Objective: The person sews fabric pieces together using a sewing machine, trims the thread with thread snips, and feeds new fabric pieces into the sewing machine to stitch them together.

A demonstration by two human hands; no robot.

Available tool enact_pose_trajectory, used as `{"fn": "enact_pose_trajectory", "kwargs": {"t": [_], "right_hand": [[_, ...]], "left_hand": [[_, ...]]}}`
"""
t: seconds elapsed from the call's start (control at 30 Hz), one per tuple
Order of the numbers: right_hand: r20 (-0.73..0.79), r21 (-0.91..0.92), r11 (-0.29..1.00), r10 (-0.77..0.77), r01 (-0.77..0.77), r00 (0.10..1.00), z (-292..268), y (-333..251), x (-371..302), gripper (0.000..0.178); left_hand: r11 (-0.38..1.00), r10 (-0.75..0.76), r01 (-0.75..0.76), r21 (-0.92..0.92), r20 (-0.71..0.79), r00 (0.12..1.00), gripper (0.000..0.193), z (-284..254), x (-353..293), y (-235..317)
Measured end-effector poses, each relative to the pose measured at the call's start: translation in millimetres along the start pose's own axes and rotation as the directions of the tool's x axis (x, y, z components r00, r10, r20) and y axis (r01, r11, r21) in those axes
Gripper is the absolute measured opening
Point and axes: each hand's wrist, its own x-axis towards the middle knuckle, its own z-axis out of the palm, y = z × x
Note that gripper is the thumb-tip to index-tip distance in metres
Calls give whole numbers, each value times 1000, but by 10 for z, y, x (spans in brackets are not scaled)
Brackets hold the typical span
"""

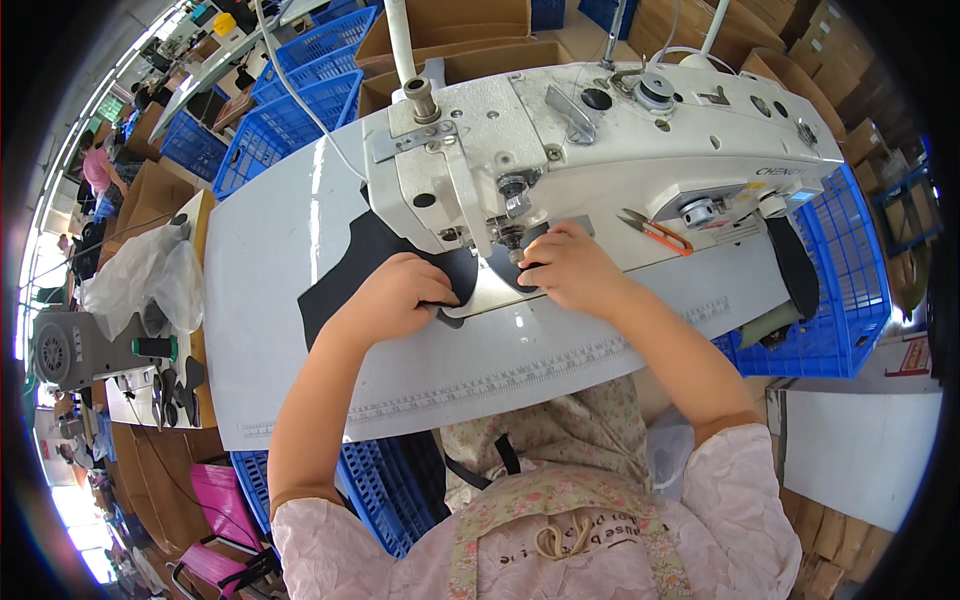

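A black fabric piece (pixel 347 268) lies on the machine table and reaches under the head of a white sewing machine (pixel 440 185). My left hand (pixel 395 297) is closed on the fabric's near edge, left of the needle area. To the right of the presser foot, my right hand (pixel 572 268) pinches a dark edge of material close to the needle. Its fingertips are almost at the foot, and the needle itself is hidden. Whether both hands hold one and the same piece cannot be made out. Orange-handled thread snips (pixel 660 234) rest on the machine bed beyond my right hand.
A printed ruler strip (pixel 520 378) runs along the table's front edge. At right, dark pieces hang over a blue crate (pixel 848 270). More blue crates (pixel 285 125) and cardboard boxes (pixel 450 28) stand behind. A side table at left holds a plastic bag (pixel 150 275) and a thread spool (pixel 155 347).
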Motion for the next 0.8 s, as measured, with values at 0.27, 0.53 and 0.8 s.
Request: {"fn": "enact_pose_trajectory", "kwargs": {"t": [0.27, 0.53, 0.8], "right_hand": [[5, -39, 999, 20, -20, 1000, 8, -61, 10, 13], [15, -38, 999, 15, -15, 1000, 77, -77, 62, 32], [-36, -117, 993, -7, 3, 999, 103, -161, 157, 21]], "left_hand": [[979, 60, -64, 195, 24, 998, 23, 35, 143, 159], [935, 12, -37, 352, 72, 997, 19, 127, 187, 206], [859, -61, -9, 512, 120, 991, 22, 163, 220, 271]]}}
